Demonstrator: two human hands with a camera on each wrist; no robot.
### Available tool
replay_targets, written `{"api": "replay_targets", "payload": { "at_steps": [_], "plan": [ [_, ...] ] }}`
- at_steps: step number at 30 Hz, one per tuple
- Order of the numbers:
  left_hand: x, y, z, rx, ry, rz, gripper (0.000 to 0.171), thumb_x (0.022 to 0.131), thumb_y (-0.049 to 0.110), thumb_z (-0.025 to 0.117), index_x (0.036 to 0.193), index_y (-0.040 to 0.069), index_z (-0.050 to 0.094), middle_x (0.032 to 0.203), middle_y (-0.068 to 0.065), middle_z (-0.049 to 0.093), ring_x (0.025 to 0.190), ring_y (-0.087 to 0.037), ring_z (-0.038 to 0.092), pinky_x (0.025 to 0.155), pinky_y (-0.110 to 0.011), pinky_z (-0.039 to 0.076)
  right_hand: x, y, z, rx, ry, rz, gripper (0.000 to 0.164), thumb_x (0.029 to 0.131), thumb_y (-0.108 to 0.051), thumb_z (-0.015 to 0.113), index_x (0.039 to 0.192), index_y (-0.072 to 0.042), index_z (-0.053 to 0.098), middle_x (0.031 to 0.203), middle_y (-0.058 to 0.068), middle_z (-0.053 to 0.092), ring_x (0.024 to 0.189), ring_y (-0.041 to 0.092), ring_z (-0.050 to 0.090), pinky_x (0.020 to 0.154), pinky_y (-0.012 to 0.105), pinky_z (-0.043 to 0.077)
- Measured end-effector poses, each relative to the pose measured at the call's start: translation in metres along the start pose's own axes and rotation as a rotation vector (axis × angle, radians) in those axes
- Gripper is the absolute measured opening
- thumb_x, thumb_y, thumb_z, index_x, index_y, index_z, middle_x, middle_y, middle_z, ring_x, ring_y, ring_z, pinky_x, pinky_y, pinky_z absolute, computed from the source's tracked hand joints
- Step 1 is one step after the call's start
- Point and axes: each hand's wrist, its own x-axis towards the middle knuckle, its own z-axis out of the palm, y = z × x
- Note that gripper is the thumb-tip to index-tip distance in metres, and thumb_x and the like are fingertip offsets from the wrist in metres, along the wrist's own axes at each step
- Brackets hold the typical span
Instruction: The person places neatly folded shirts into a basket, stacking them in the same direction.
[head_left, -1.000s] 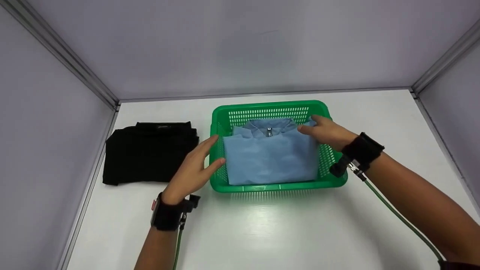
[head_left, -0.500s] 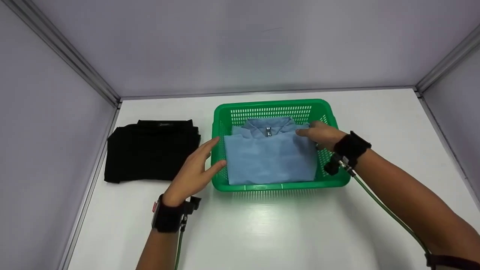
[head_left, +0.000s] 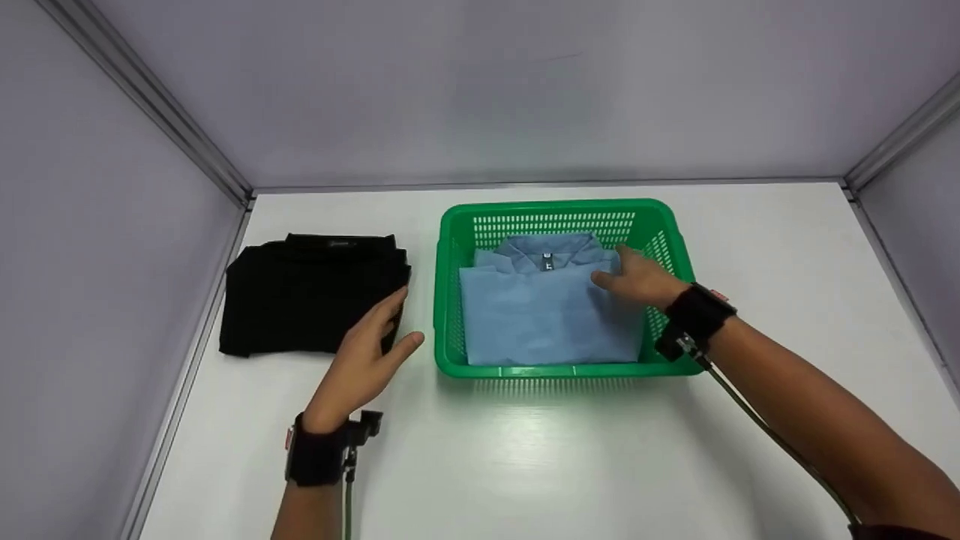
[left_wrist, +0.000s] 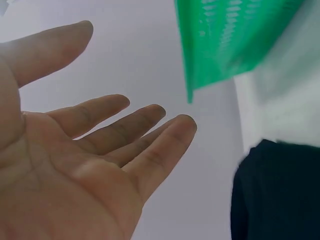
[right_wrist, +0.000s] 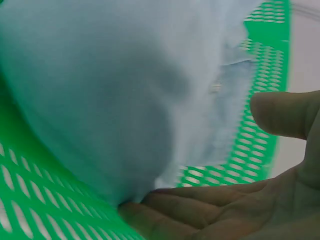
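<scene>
A folded light blue shirt, collar toward the far side, lies inside a green plastic basket. Inside the basket's right side is my right hand. In the right wrist view its extended fingers touch the shirt's edge, while the thumb stands apart from the cloth. My left hand is in the gap between the basket and a folded black garment, thumb and fingers spread. Its palm and fingers hold nothing in the left wrist view.
The white table is bounded by a pale back wall and by side walls. The black garment lies on the table to the left of the basket. Each wrist wears a black strap with a small camera and a cable.
My left hand has drawn away from the basket's left rim toward the black garment. The right hand has reached lower along the shirt's right side. The view has shifted slightly.
</scene>
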Motion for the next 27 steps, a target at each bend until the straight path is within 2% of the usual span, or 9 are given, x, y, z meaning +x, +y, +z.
{"api": "replay_targets", "payload": {
  "at_steps": [5, 8, 10, 12, 15, 19, 23, 27],
  "plan": [
    [-0.010, -0.021, -0.003, 0.004, 0.051, -0.042, 0.072, 0.106, 0.031, 0.065, 0.166, 0.009, 0.032, 0.170, -0.018, 0.034, 0.154, -0.042, 0.040, 0.120, -0.057, 0.043, 0.006, 0.007, 0.003, 0.033, 0.009, 0.011, 0.091, 0.109, -0.042, 0.050, 0.165, 0.010, -0.001, 0.172, 0.036, 0.006, 0.162, 0.051, 0.008, 0.130, 0.065, 0.017],
    [-0.017, -0.030, -0.002, 0.020, 0.080, -0.051, 0.071, 0.106, 0.029, 0.066, 0.165, 0.007, 0.033, 0.169, -0.020, 0.035, 0.152, -0.044, 0.042, 0.120, -0.059, 0.043, 0.002, 0.005, 0.002, 0.046, 0.014, 0.001, 0.091, 0.110, -0.044, 0.049, 0.165, 0.008, -0.001, 0.173, 0.035, 0.006, 0.162, 0.050, 0.010, 0.130, 0.065, 0.019],
    [-0.021, -0.034, 0.000, 0.022, 0.085, -0.061, 0.070, 0.106, 0.028, 0.066, 0.165, 0.007, 0.034, 0.169, -0.020, 0.036, 0.152, -0.043, 0.043, 0.121, -0.058, 0.042, -0.005, 0.002, 0.001, 0.022, 0.033, -0.031, 0.092, 0.110, -0.045, 0.049, 0.166, 0.008, -0.001, 0.171, 0.036, 0.013, 0.160, 0.051, 0.018, 0.128, 0.066, 0.024],
    [-0.024, -0.037, 0.002, 0.019, 0.081, -0.069, 0.070, 0.106, 0.028, 0.066, 0.164, 0.006, 0.035, 0.169, -0.019, 0.036, 0.153, -0.042, 0.042, 0.122, -0.057, 0.041, -0.017, -0.003, 0.001, -0.026, 0.074, -0.082, 0.091, 0.110, -0.046, 0.049, 0.166, 0.006, 0.000, 0.169, 0.037, 0.021, 0.158, 0.051, 0.026, 0.125, 0.066, 0.029],
    [-0.030, -0.039, 0.006, 0.030, 0.078, -0.079, 0.069, 0.106, 0.028, 0.066, 0.164, 0.006, 0.035, 0.169, -0.018, 0.037, 0.153, -0.041, 0.042, 0.122, -0.057, 0.040, -0.047, -0.008, 0.005, -0.082, 0.159, -0.192, 0.088, 0.110, -0.045, 0.051, 0.167, 0.004, 0.006, 0.169, 0.033, 0.028, 0.156, 0.049, 0.032, 0.124, 0.066, 0.032],
    [-0.038, -0.045, 0.008, 0.072, 0.106, -0.087, 0.067, 0.106, 0.026, 0.066, 0.162, 0.003, 0.037, 0.168, -0.019, 0.038, 0.154, -0.040, 0.041, 0.123, -0.057, 0.039, -0.089, -0.009, 0.021, -0.089, 0.269, -0.322, 0.080, 0.109, -0.039, 0.056, 0.167, 0.001, 0.019, 0.172, 0.025, 0.028, 0.160, 0.044, 0.028, 0.126, 0.065, 0.028],
    [-0.047, -0.049, 0.013, 0.100, 0.154, -0.068, 0.065, 0.106, 0.022, 0.066, 0.161, 0.000, 0.039, 0.166, -0.021, 0.041, 0.155, -0.039, 0.040, 0.124, -0.056, 0.039, -0.118, -0.002, 0.048, -0.123, 0.420, -0.391, 0.071, 0.107, -0.029, 0.063, 0.162, 0.004, 0.032, 0.168, 0.026, 0.035, 0.158, 0.045, 0.032, 0.126, 0.066, 0.028],
    [-0.056, -0.043, 0.028, 0.153, 0.236, -0.003, 0.060, 0.105, 0.019, 0.068, 0.157, 0.001, 0.045, 0.162, -0.020, 0.047, 0.152, -0.037, 0.045, 0.123, -0.055, 0.040, -0.132, 0.009, 0.077, -0.172, 0.562, -0.392, 0.067, 0.104, -0.023, 0.069, 0.157, 0.006, 0.041, 0.163, 0.030, 0.041, 0.156, 0.050, 0.033, 0.125, 0.073, 0.022]
  ]
}}
